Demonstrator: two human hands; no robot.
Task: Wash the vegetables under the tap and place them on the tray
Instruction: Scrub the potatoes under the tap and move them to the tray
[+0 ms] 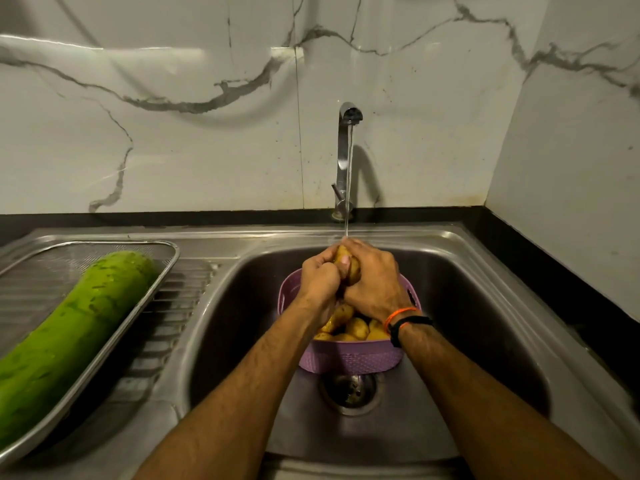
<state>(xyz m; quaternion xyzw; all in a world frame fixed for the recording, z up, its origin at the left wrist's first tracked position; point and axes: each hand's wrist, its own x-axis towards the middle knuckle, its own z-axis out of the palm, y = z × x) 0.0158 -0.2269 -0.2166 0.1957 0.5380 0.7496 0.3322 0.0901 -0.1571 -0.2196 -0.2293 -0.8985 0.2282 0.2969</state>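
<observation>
Yellow-brown and wet, a potato sits clasped between both hands directly under the thin stream of water falling from the tap. The left hand curls round its left side, the thumb laid across its front, and the right hand wraps it from the right, fingers folded over the top, so that only a strip of skin shows between them. An orange thread and a black band circle the right wrist.

Just below the hands a lilac plastic basket with a perforated wall stands in the sink basin, holding more potatoes heaped together. The basket stands just behind the round drain.

To the left, on the ribbed steel drainboard, lies a shallow steel tray with a mesh floor. A long green bottle gourd lies diagonally in it, its far end near the tray's back corner and its near end running out of view.

Steel forms sink and drainboard in one piece, its surface dull and water-marked. A dark counter edge borders it at the back and right. White marble-look wall panels with grey veins rise behind, spotted near the tap, and meet a plain pale wall at the right corner.
</observation>
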